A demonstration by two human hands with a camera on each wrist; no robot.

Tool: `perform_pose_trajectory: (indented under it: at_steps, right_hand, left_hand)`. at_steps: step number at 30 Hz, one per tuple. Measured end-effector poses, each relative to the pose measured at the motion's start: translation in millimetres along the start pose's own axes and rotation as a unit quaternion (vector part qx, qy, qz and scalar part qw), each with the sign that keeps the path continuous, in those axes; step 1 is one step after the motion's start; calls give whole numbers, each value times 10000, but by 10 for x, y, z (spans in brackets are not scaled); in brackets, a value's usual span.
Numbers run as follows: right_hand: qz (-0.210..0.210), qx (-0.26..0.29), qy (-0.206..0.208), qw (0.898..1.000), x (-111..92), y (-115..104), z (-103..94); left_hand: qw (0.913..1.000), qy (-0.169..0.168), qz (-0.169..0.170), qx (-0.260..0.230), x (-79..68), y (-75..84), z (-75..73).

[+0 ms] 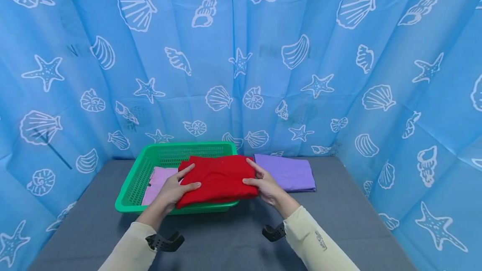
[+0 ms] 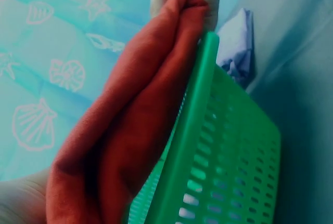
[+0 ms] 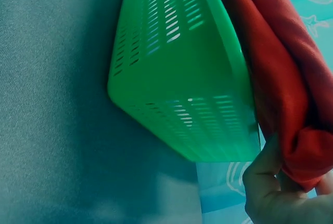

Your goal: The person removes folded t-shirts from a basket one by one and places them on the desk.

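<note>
the red cloth (image 1: 220, 181) hides part of the green basket (image 1: 203, 144) and pink cloth (image 1: 160, 182).

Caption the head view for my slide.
Left hand and right hand hold red cloth over green basket containing pink cloth.

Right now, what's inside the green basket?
In the green basket, a pink cloth shows at left. The red cloth, held over the basket by the left hand and right hand, covers much of the right part; what's beneath cannot be seen.

red cloth (image 1: 220, 179) blocks the right of the basket (image 1: 129, 209); far left seems passable.
</note>
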State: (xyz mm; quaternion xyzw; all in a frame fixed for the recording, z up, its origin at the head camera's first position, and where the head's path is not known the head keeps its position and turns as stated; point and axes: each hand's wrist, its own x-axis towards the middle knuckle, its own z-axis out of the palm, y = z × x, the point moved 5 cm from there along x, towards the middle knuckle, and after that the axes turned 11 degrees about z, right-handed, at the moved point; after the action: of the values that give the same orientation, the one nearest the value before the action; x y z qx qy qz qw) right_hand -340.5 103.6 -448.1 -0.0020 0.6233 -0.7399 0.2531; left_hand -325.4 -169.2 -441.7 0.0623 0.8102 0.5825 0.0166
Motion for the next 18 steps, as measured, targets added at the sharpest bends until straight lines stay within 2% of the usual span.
perform_pose_trajectory:
  at_steps: [8, 18]
  right_hand:
    - [83, 1, 209, 9997, -65, 32, -112]
    - [130, 89, 409, 9990, -122, 47, -246]
  left_hand:
    - [9998, -9, -7, -213, 9, 23, 127]
    - [9998, 4, 114, -177, 9, 73, 254]
